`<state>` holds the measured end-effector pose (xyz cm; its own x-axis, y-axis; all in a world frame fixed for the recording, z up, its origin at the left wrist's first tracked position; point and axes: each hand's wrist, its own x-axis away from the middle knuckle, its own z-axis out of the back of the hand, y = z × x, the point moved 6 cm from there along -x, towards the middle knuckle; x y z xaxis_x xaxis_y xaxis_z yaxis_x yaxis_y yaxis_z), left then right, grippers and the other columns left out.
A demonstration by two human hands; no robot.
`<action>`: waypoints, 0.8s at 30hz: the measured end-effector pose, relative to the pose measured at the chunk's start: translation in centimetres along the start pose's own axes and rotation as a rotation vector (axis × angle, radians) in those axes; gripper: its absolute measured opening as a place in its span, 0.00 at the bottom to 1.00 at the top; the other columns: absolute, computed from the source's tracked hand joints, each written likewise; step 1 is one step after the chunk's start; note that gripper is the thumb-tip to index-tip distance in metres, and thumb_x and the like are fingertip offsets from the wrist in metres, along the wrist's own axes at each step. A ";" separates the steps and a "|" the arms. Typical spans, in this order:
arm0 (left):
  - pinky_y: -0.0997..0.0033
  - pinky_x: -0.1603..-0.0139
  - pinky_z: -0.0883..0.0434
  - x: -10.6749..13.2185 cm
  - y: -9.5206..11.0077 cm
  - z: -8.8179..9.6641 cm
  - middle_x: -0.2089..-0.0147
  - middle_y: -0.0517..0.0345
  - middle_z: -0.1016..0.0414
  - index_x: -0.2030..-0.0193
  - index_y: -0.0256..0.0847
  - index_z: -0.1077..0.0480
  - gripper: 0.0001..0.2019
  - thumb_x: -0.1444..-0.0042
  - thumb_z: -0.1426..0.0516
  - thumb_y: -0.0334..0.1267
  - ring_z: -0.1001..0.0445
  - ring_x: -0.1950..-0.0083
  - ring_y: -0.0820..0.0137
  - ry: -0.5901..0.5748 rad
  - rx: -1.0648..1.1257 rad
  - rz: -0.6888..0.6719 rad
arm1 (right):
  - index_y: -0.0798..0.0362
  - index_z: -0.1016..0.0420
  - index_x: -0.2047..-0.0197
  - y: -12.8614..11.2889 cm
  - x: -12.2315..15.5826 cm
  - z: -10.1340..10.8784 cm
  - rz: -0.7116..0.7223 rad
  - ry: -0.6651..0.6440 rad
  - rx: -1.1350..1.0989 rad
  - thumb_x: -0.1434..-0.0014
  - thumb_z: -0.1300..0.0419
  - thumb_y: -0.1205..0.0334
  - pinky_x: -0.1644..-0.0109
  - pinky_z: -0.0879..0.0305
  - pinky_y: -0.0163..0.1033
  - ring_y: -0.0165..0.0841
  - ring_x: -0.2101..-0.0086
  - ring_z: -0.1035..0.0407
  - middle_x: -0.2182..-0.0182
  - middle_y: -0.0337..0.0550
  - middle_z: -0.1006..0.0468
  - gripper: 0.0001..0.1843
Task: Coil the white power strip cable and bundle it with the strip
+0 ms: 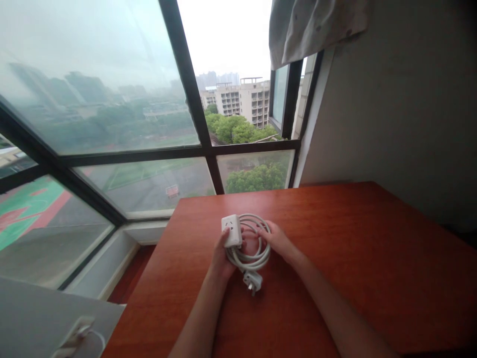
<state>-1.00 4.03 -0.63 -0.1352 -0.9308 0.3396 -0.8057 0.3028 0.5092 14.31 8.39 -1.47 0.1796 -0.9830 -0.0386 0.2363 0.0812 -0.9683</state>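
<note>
Above the table, a white extension cord (257, 261) is wound into a loose coil of several loops. My left hand (222, 252) is closed around its socket block (231, 231), thumb on the front face near the outlet slots; part of the coil rests against this hand. On the coil's right side, my right hand (278, 239) is closed on the loops, fingers reaching inside. The plug (253, 282) dangles below the coil with its metal prongs pointing down. Some of the fingers of my left hand are hidden behind the block.
A reddish-brown wooden table (357, 258) spreads under my arms. Behind it stand dark-framed windows (208, 149), one pane swung open. A curtain (309, 30) hangs at the upper right, beside a grey wall (402, 109). A wall outlet (76, 335) with a white cord is at lower left.
</note>
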 end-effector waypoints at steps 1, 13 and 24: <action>0.75 0.72 0.23 0.0 -0.2 -0.1 0.66 0.48 0.22 0.55 0.29 0.30 0.15 0.45 0.42 0.38 0.25 0.74 0.72 0.004 -0.017 0.008 | 0.54 0.28 0.62 0.0 0.0 0.4 0.025 0.044 0.076 0.45 0.44 0.57 0.64 0.36 0.35 0.32 0.70 0.31 0.70 0.41 0.23 0.11; 0.74 0.72 0.26 0.0 0.1 0.1 0.66 0.49 0.23 0.57 0.32 0.29 0.16 0.48 0.41 0.42 0.25 0.70 0.70 -0.102 -0.128 -0.041 | 0.51 0.36 0.51 -0.3 0.8 -0.1 0.076 0.066 0.097 0.44 0.47 0.63 0.63 0.35 0.35 0.32 0.69 0.29 0.67 0.39 0.24 0.15; 0.73 0.66 0.31 -6.2 -3.9 -4.0 0.61 0.51 0.25 0.54 0.35 0.32 0.19 0.44 0.44 0.48 0.27 0.65 0.69 0.002 -0.918 -0.389 | 0.53 0.35 0.45 1.6 -0.1 9.5 -0.107 0.351 0.713 0.40 0.50 0.64 0.59 0.39 0.37 0.39 0.59 0.28 0.56 0.50 0.22 0.19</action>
<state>5.27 9.45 -1.51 0.0454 -0.9988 0.0206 -0.0354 0.0190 0.9992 23.72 10.16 -0.71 -0.1617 -0.9761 -0.1450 0.8100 -0.0474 -0.5845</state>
